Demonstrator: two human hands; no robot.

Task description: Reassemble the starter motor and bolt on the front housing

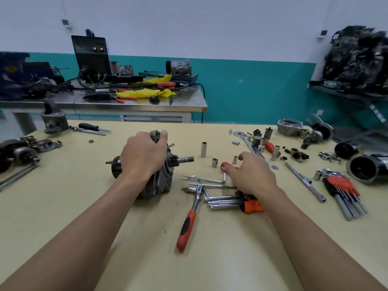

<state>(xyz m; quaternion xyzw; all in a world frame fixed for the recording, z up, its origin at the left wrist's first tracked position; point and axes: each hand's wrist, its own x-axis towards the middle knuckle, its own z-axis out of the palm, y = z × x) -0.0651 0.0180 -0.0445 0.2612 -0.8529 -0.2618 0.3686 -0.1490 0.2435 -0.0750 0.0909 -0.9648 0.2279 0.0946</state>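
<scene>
Red-and-black, the handle of a ratchet (pixel 186 225) lies nearest on the pale table (pixel 69 175), its head among loose hex keys beside an orange-holdered key set (pixel 251 204). Just beyond, the right grip (pixel 249 177) arches over those keys, thumb against a small red handle (pixel 225 165) (whether it has closed on it I cannot tell). To its left, the left grip (pixel 142 156) is clamped over the top of the starter motor (pixel 161 181), which lies on its side mid-table, shaft pointing right. Sockets (pixel 203 149) stand behind. A grey cast housing (pixel 289 127) sits near the far right edge; beyond, a steel table (pixel 126 106) carries yellow cloth (pixel 144 93).
</scene>
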